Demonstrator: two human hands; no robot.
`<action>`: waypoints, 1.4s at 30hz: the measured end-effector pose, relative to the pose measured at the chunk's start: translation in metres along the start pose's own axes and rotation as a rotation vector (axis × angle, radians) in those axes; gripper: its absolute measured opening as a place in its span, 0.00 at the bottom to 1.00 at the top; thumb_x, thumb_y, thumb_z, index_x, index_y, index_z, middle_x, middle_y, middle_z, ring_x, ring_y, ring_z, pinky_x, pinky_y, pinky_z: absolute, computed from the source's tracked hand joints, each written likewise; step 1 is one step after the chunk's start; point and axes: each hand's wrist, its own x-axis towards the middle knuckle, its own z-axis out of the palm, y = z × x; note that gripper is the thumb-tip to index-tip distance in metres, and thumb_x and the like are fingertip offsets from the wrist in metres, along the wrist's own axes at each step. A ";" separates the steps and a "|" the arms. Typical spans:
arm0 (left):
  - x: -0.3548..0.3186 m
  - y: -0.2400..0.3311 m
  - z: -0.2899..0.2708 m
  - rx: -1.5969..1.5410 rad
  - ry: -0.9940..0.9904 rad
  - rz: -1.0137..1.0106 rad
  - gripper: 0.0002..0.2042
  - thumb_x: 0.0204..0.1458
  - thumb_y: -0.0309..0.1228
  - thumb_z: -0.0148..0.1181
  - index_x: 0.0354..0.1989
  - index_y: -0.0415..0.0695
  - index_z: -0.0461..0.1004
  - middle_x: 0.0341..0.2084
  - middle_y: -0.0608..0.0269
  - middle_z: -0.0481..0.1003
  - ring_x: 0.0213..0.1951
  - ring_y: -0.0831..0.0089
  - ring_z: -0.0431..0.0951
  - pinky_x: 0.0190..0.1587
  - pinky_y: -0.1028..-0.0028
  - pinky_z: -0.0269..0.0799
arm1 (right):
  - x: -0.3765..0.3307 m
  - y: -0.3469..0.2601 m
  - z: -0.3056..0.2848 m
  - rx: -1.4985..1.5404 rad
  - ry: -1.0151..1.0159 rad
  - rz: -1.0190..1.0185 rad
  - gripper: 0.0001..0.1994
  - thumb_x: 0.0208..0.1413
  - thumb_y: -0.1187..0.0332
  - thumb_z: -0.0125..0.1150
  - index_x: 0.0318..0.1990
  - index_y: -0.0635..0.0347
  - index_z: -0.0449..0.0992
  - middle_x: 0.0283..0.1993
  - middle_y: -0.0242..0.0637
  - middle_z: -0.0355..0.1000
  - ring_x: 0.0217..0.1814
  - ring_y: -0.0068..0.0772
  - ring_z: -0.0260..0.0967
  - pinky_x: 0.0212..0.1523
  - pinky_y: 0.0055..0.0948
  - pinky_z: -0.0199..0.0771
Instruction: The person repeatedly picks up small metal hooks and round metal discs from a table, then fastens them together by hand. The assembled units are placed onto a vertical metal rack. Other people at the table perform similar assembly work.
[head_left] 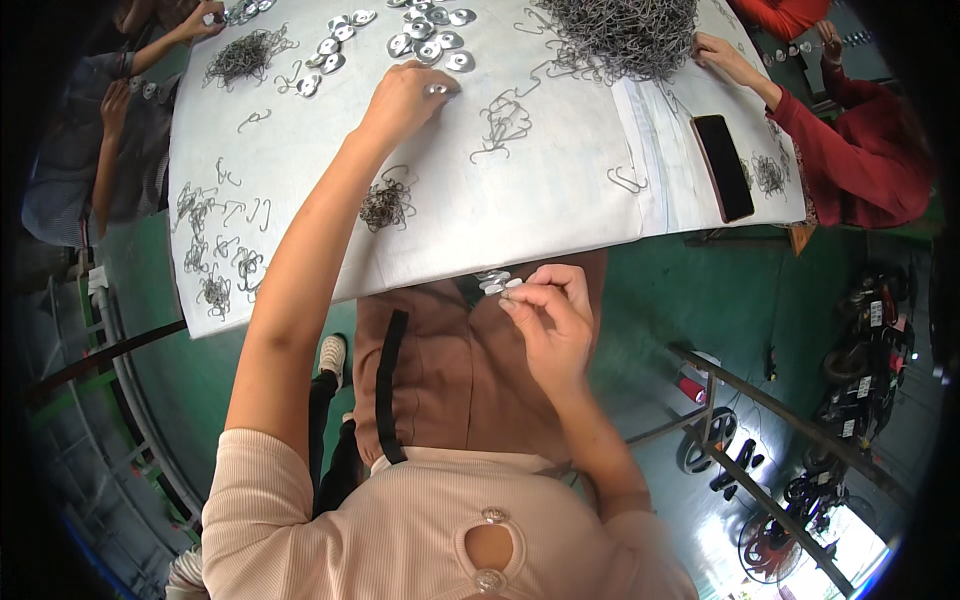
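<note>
My left hand [405, 102] reaches across the white tabletop, its fingers curled down beside a group of shiny metal discs with central holes [427, 48]. A small silvery glint shows at those fingers, but whatever they hold is mostly hidden. Just off the table's near edge, my right hand [550, 318] pinches a short cluster of small metal discs [496, 283] between thumb and fingers. Under my left forearm lies a small heap of bent wire hooks [386, 204]. Loose wire hooks [503, 122] are scattered to the right of my left hand.
A large mound of wire hooks [625, 35] stands at the far side, with a smaller pile [245, 57] at far left. A black phone [722, 168] lies at right. Co-workers' hands [735, 65] and sleeves flank the table. Metal rails [790, 415] stand at lower right.
</note>
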 end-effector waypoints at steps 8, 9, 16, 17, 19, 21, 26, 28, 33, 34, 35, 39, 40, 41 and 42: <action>-0.042 0.050 -0.009 -0.452 0.041 -0.336 0.11 0.47 0.26 0.63 0.40 0.38 0.75 0.34 0.56 0.77 0.33 0.73 0.77 0.37 0.75 0.72 | -0.004 -0.001 0.001 -0.003 -0.005 0.031 0.05 0.45 0.79 0.66 0.31 0.63 0.78 0.35 0.35 0.64 0.35 0.28 0.64 0.34 0.24 0.67; -0.055 0.065 -0.019 -0.560 -0.042 -0.362 0.11 0.47 0.25 0.62 0.40 0.37 0.74 0.33 0.57 0.77 0.33 0.75 0.77 0.37 0.76 0.71 | -0.004 -0.002 0.001 0.005 0.003 0.047 0.05 0.45 0.78 0.66 0.31 0.63 0.78 0.35 0.35 0.64 0.35 0.29 0.64 0.34 0.24 0.67; -0.141 0.125 -0.039 -0.982 -0.239 -0.457 0.09 0.50 0.22 0.62 0.39 0.35 0.74 0.31 0.61 0.78 0.34 0.78 0.76 0.39 0.79 0.71 | -0.004 0.002 0.007 -0.049 0.023 0.039 0.05 0.44 0.76 0.67 0.30 0.63 0.78 0.36 0.35 0.64 0.36 0.30 0.65 0.36 0.25 0.68; -0.146 0.130 -0.040 -0.962 -0.234 -0.454 0.09 0.50 0.22 0.61 0.39 0.35 0.74 0.30 0.60 0.78 0.34 0.77 0.77 0.39 0.78 0.72 | -0.005 0.004 0.008 -0.045 0.025 0.039 0.05 0.44 0.76 0.67 0.30 0.62 0.78 0.36 0.34 0.64 0.36 0.30 0.65 0.36 0.26 0.68; -0.152 0.135 -0.041 -0.946 -0.200 -0.431 0.09 0.50 0.22 0.61 0.39 0.34 0.75 0.31 0.58 0.79 0.34 0.76 0.78 0.39 0.78 0.74 | -0.003 0.005 0.009 -0.041 0.023 0.022 0.05 0.44 0.76 0.67 0.30 0.62 0.78 0.36 0.34 0.64 0.36 0.30 0.65 0.37 0.26 0.68; -0.155 0.139 -0.043 -0.956 -0.170 -0.439 0.08 0.50 0.22 0.61 0.39 0.34 0.75 0.31 0.57 0.79 0.34 0.76 0.79 0.39 0.78 0.74 | -0.001 0.002 0.008 -0.089 0.029 0.046 0.05 0.44 0.75 0.68 0.30 0.62 0.77 0.35 0.34 0.64 0.36 0.30 0.66 0.37 0.27 0.68; -0.161 0.146 -0.047 -0.912 -0.111 -0.393 0.08 0.50 0.20 0.60 0.38 0.33 0.74 0.31 0.56 0.79 0.35 0.74 0.80 0.38 0.78 0.75 | 0.001 0.005 0.005 -0.160 -0.051 0.080 0.06 0.44 0.73 0.68 0.31 0.61 0.77 0.35 0.34 0.66 0.38 0.32 0.69 0.39 0.28 0.69; -0.166 0.143 -0.039 -0.930 -0.069 -0.376 0.08 0.50 0.20 0.60 0.38 0.33 0.73 0.31 0.55 0.79 0.36 0.74 0.80 0.38 0.78 0.75 | 0.012 0.005 -0.008 -0.186 -0.169 0.078 0.07 0.44 0.72 0.68 0.32 0.60 0.77 0.36 0.35 0.68 0.38 0.32 0.70 0.39 0.28 0.69; -0.174 0.140 -0.034 -0.937 -0.073 -0.422 0.05 0.50 0.18 0.59 0.34 0.34 0.71 0.30 0.58 0.78 0.35 0.74 0.81 0.38 0.78 0.75 | 0.098 0.035 -0.048 -0.336 -0.372 0.076 0.09 0.50 0.70 0.61 0.37 0.64 0.76 0.37 0.40 0.74 0.40 0.34 0.73 0.43 0.29 0.71; -0.177 0.141 -0.033 -0.937 -0.064 -0.416 0.05 0.50 0.18 0.59 0.34 0.34 0.71 0.30 0.58 0.78 0.35 0.74 0.81 0.38 0.78 0.75 | 0.126 0.048 -0.046 -0.405 -0.387 -0.017 0.09 0.52 0.70 0.59 0.38 0.66 0.76 0.37 0.39 0.75 0.41 0.30 0.73 0.44 0.26 0.70; -0.178 0.143 -0.032 -0.938 -0.054 -0.404 0.05 0.50 0.18 0.59 0.34 0.34 0.71 0.30 0.58 0.78 0.36 0.74 0.81 0.39 0.78 0.75 | 0.155 0.056 -0.041 -0.467 -0.413 -0.104 0.08 0.52 0.71 0.59 0.38 0.64 0.77 0.38 0.39 0.75 0.41 0.33 0.73 0.44 0.27 0.70; -0.174 0.151 -0.039 -0.891 -0.055 -0.387 0.05 0.50 0.17 0.58 0.34 0.34 0.71 0.30 0.58 0.78 0.36 0.74 0.80 0.41 0.77 0.76 | 0.239 0.075 -0.015 -0.809 -0.523 -0.201 0.06 0.52 0.69 0.58 0.37 0.58 0.76 0.40 0.39 0.72 0.43 0.42 0.70 0.47 0.36 0.68; -0.174 0.152 -0.043 -0.879 -0.054 -0.388 0.05 0.50 0.17 0.58 0.34 0.34 0.71 0.31 0.58 0.78 0.36 0.74 0.80 0.41 0.77 0.77 | 0.251 0.072 -0.010 -0.913 -0.587 -0.169 0.06 0.52 0.69 0.57 0.37 0.57 0.75 0.41 0.39 0.71 0.44 0.43 0.69 0.47 0.37 0.68; -0.173 0.152 -0.043 -0.874 -0.060 -0.391 0.05 0.50 0.16 0.58 0.34 0.33 0.71 0.31 0.58 0.78 0.37 0.74 0.79 0.42 0.76 0.77 | 0.259 0.069 -0.008 -1.019 -0.646 -0.132 0.06 0.53 0.68 0.57 0.37 0.57 0.75 0.42 0.39 0.70 0.44 0.43 0.69 0.47 0.38 0.68; -0.176 0.150 -0.040 -0.901 -0.042 -0.394 0.05 0.50 0.16 0.57 0.34 0.33 0.71 0.31 0.58 0.77 0.37 0.74 0.79 0.42 0.76 0.77 | 0.260 0.067 -0.003 -1.051 -0.680 -0.119 0.07 0.53 0.67 0.57 0.37 0.58 0.75 0.44 0.40 0.70 0.46 0.44 0.69 0.48 0.39 0.68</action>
